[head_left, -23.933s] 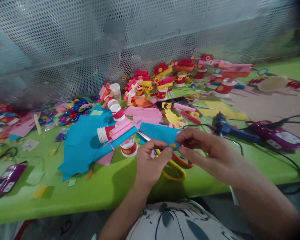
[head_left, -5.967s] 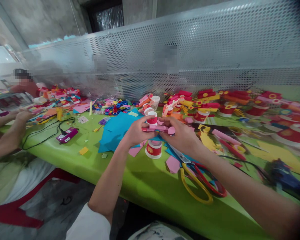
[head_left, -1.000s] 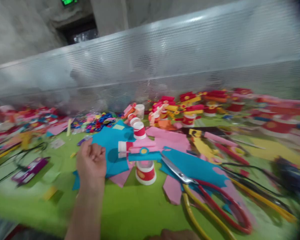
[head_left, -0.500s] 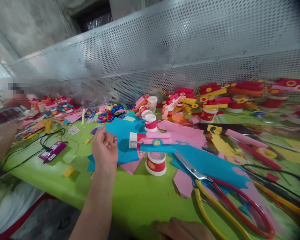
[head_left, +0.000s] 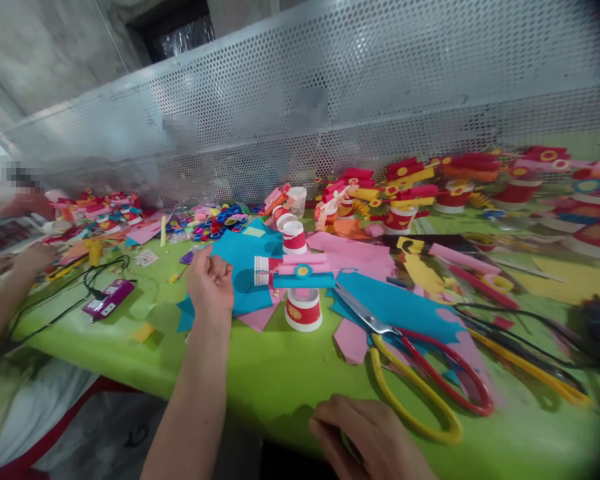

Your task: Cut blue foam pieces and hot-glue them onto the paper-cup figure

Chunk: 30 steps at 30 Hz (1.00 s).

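Note:
My left hand [head_left: 211,279] is raised over the blue paper [head_left: 240,247], fingers curled in; whatever they may hold is hidden. Low at the front edge, my right hand [head_left: 363,433] has bent fingers drawn together, and its inside cannot be seen. Between and beyond the hands stands an upturned red-and-white paper cup [head_left: 304,312]. Across its top lies another cup [head_left: 263,271] on its side, joined to pink and blue paper rolls [head_left: 303,280] with a yellow-and-blue disc on them. Large scissors [head_left: 380,327] with one red and one yellow handle lie right of the cups, partly open.
Finished-looking cup models [head_left: 400,207] line the perforated metal panel [head_left: 380,100]. A purple power strip [head_left: 109,299] with black cables lies left, near another person's arm [head_left: 10,287]. Pink paper [head_left: 355,253], a heap of coloured pieces [head_left: 220,223] and yellow-handled tools [head_left: 530,363] surround the cups.
My right hand has come further up into view at the front edge. My left hand stays raised and curled. The camera has shifted slightly, moving the cups and scissors left in the picture.

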Available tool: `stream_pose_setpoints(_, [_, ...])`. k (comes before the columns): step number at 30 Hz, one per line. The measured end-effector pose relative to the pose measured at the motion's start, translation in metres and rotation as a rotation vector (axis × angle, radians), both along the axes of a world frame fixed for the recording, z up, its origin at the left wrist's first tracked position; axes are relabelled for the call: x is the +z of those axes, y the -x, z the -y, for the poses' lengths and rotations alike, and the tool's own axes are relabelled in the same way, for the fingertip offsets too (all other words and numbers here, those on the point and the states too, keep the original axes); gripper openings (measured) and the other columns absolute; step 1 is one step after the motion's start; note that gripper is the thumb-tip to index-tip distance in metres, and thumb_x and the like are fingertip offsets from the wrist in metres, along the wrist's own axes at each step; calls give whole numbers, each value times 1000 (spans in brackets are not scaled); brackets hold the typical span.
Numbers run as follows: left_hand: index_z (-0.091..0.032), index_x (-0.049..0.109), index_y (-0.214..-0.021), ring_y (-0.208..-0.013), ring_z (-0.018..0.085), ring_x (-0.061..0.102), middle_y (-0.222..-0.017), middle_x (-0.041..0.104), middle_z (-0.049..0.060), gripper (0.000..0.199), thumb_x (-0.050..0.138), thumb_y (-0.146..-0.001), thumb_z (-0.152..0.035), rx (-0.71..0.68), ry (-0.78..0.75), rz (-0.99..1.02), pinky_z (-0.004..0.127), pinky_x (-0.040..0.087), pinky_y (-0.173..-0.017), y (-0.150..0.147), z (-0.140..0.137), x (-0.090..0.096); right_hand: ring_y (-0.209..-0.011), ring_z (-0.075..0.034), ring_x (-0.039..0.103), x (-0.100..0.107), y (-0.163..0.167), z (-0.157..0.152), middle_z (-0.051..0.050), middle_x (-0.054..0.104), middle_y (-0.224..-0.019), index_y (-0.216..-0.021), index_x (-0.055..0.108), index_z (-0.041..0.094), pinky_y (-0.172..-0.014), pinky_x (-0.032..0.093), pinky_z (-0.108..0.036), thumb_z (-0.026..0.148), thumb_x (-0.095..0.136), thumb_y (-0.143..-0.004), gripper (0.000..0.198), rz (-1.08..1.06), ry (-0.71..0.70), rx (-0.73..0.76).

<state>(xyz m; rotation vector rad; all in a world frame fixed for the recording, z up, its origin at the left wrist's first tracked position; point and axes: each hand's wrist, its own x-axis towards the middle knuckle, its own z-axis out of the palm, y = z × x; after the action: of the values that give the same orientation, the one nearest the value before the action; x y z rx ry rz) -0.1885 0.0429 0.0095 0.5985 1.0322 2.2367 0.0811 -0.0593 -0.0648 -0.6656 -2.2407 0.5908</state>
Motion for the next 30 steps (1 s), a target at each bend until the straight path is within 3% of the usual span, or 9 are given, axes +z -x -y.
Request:
stream_pose_setpoints(5, [-21,11,-57,-41,6,19,-42,17,-10,64,71,-76,-29,19,-15,-60,22,36,-51,1,-3,-4,-55,-11,57,9,-4,6,4,58,-63,-82,57,22,-55,44,-23,19,53,-102,21,-139,-39,-78])
stream_pose_setpoints(7, [-21,14,-54,-42,6,21,-42,19,-9,63,72,-76,-30,47,-21,-95,23,37,-51,-1,-5,-5,-56,-11,56,13,-10,11,4,58,-67,-88,58,23,-55,45,-23,17,51,-102,16,-183,-12,-103])
stream_pose_setpoints(11, [-21,28,-54,-45,7,28,-46,26,-10,53,75,-76,-29,125,-48,-161,22,39,-55,-7,-6,-7,-73,-13,67,27,-31,23,-1,68,-86,-107,59,23,-66,54,-22,11,49,-100,18,-127,37,-91])
stream_pose_setpoints(15, [-23,41,-67,-49,8,36,-53,39,-11,42,78,-81,-37,137,-107,-226,21,41,-59,-10,-8,-8,-89,-14,73,43,-65,29,-5,72,-102,-107,62,25,-75,58,-21,9,49,-100,22,-14,-27,-134])
stream_pose_setpoints(17, [-23,46,-75,-54,8,47,-65,55,-8,36,78,-83,-38,162,-170,-275,22,45,-63,-9,-10,-10,-88,-14,75,49,-82,30,-5,74,-102,-109,63,25,-75,58,-21,14,52,-101,18,63,-74,-207])
stream_pose_setpoints(20, [-26,58,-100,-75,12,66,-101,70,-1,34,84,-79,-33,185,-223,-358,26,54,-78,-5,-14,-13,-77,-15,76,53,-100,33,-2,77,-91,-109,64,26,-66,57,-22,23,56,-103,11,142,-131,-315])
stream_pose_setpoints(22, [-29,60,-117,-96,17,71,-123,68,4,47,86,-78,-31,180,-231,-419,32,55,-92,-2,-17,-14,-69,-16,75,53,-106,34,-1,78,-85,-107,66,26,-61,56,-24,29,58,-103,9,176,-148,-343])
stream_pose_setpoints(25, [-30,61,-124,-118,23,68,-144,59,6,48,83,-82,-35,163,-217,-465,38,53,-104,-1,-16,-13,-65,-17,74,50,-107,35,-1,79,-83,-105,68,25,-59,55,-27,30,57,-102,12,212,-182,-383])
stream_pose_setpoints(30, [-33,65,-122,-119,24,70,-150,55,4,43,81,-83,-36,71,-85,-356,34,55,-96,-9,17,-14,-76,-21,76,45,-104,27,-6,80,-94,-106,68,22,-69,57,-33,25,56,-101,14,252,-324,-428])
